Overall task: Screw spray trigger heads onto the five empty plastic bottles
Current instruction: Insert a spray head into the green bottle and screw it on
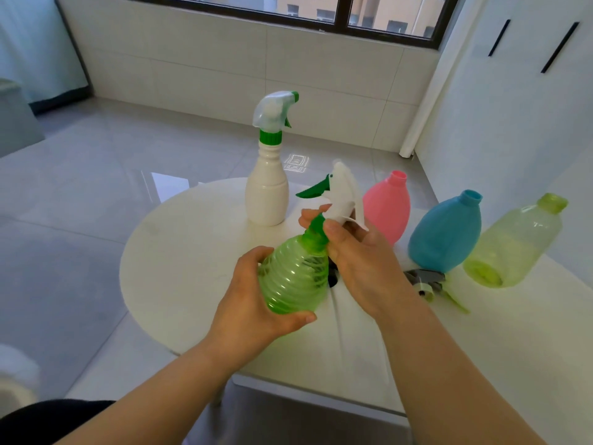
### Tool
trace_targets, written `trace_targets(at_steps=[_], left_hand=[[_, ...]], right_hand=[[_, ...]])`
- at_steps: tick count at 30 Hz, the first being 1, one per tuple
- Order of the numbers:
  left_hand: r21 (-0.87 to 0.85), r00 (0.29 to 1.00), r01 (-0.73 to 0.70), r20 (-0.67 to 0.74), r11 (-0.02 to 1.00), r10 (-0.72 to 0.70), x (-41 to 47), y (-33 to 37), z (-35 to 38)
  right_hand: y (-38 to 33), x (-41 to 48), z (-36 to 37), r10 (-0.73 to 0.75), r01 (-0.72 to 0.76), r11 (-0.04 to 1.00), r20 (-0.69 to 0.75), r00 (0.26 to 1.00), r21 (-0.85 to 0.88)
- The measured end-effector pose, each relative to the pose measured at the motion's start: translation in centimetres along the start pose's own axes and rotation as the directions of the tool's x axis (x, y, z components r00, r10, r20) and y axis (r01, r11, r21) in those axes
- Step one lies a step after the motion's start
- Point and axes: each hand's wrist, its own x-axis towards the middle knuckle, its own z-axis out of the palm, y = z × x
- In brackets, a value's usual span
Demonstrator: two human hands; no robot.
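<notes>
My left hand (253, 303) grips the ribbed green bottle (293, 274), held tilted above the white round table (179, 252). A white spray head with a green trigger (340, 191) sits on the bottle's neck, and my right hand (359, 261) is closed around its green collar. Behind stands a white bottle (267, 191) with a trigger head (276, 110) fitted. To the right stand a pink bottle (386, 207), a blue bottle (446, 232) and a pale yellow-green bottle (516, 242), all with open necks. A loose grey spray head (428, 281) lies in front of the blue bottle.
The table's left part is bare white surface. A small dark object (332, 277) on the table shows partly behind my right hand. Beyond the table are a glossy tiled floor (80, 187), a window wall at the back and white cabinet doors (513, 107) at the right.
</notes>
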Motion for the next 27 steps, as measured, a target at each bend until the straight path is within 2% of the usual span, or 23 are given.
trace_targets(at_steps=[2, 8, 14, 17, 20, 22, 25, 27], left_hand=[[-0.022, 1.000, 0.000, 0.014, 1.000, 0.000, 0.0, -0.3, -0.1], [-0.066, 0.999, -0.027, 0.024, 0.997, 0.029, 0.0, -1.0, 0.3], [-0.062, 0.999, -0.013, 0.037, 0.998, 0.015, 0.3, -1.4, 0.9], [-0.087, 0.989, 0.010, 0.147, 0.996, 0.003, 0.7, -1.2, 0.1], [-0.142, 0.938, 0.048, 0.346, 0.989, 0.004, 1.7, -0.8, -1.8], [-0.199, 0.914, 0.070, 0.405, 0.978, 0.017, 2.4, -0.3, -2.6], [-0.261, 0.966, 0.060, 0.259, 0.963, 0.010, 2.3, 0.2, -1.6], [-0.190, 0.996, 0.013, 0.094, 0.982, 0.005, 1.6, 0.2, 0.1]], right_hand=[[0.0, 0.0, 0.2, -0.004, 0.005, 0.999, 0.031, 1.000, -0.035], [-0.8, -0.3, 0.8, -0.043, 0.080, 0.956, 0.133, 0.990, -0.283], [-1.7, 0.0, 1.4, 0.004, 0.104, 0.856, 0.208, 0.978, -0.507], [-1.9, -0.1, 1.4, -0.015, 0.109, 0.828, 0.173, 0.985, -0.550], [-2.0, -0.1, 1.4, -0.025, 0.100, 0.824, 0.140, 0.990, -0.558], [-2.0, -0.1, 1.6, -0.020, 0.092, 0.829, 0.135, 0.991, -0.552], [-1.3, -0.2, 2.0, -0.084, 0.095, 0.793, 0.045, 0.995, -0.602], [-0.5, -0.5, 2.3, -0.170, 0.098, 0.776, -0.057, 0.984, -0.623]])
